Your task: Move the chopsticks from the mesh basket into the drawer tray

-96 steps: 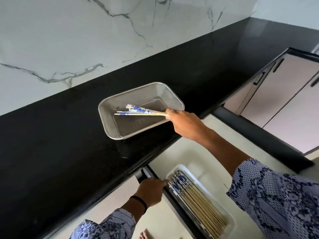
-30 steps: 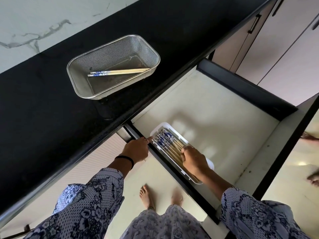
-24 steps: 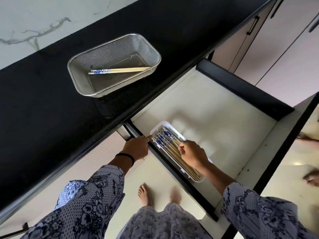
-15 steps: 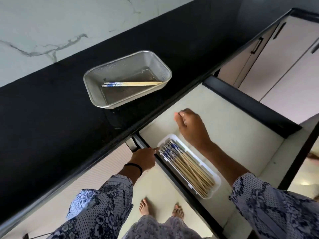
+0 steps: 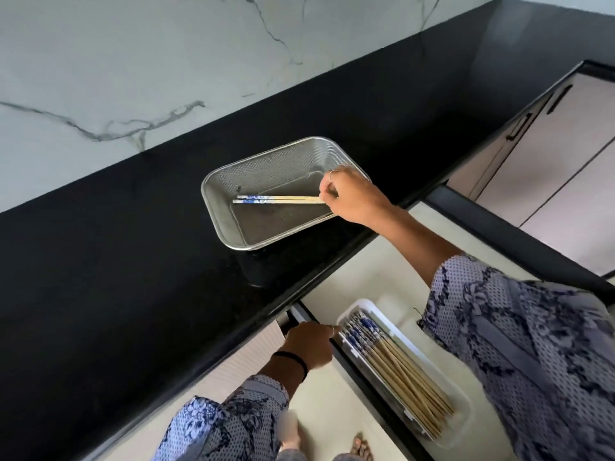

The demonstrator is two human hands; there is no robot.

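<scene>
Right hand [image 5: 357, 197] has moved from drawer to mesh basket [image 5: 229, 181], fingers pinching two chopsticks [image 5: 279, 199].

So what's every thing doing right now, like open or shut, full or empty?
Drawer: open.
Basket: on the counter, two chopsticks left inside.
Tray: in the drawer, full of chopsticks.
Right hand: pinching the two chopsticks' plain ends.
Left hand: gripping the drawer front.
Cabinet doors: shut.
</scene>
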